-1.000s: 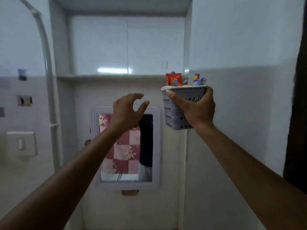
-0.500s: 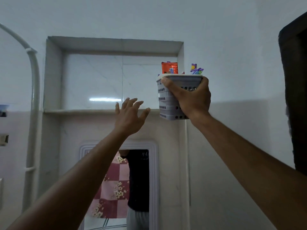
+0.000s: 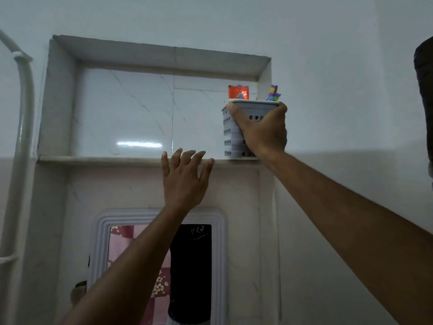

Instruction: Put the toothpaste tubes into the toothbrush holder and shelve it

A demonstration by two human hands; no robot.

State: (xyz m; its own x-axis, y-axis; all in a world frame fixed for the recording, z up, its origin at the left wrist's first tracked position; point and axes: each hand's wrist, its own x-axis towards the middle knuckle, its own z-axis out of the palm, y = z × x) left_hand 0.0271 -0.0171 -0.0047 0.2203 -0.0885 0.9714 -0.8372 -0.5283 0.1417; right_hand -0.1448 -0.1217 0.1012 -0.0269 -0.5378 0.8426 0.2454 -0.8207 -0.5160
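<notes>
Holder, a grey perforated plastic one, stands upright with its base at the right end of the shelf, close to the right wall of the tiled recess; whether it rests fully there cannot be told. Right hand is wrapped around it just under the rim. A red toothpaste tube and purple toothbrushes stick out of the top. Left hand is empty, fingers spread wide, fingertips at the shelf's front edge. Below hangs a mirror.

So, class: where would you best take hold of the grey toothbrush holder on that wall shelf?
Wrap the upper wall just under the rim of the toothbrush holder, from the open front, as the right hand does: the niche's side wall blocks its right.
</notes>
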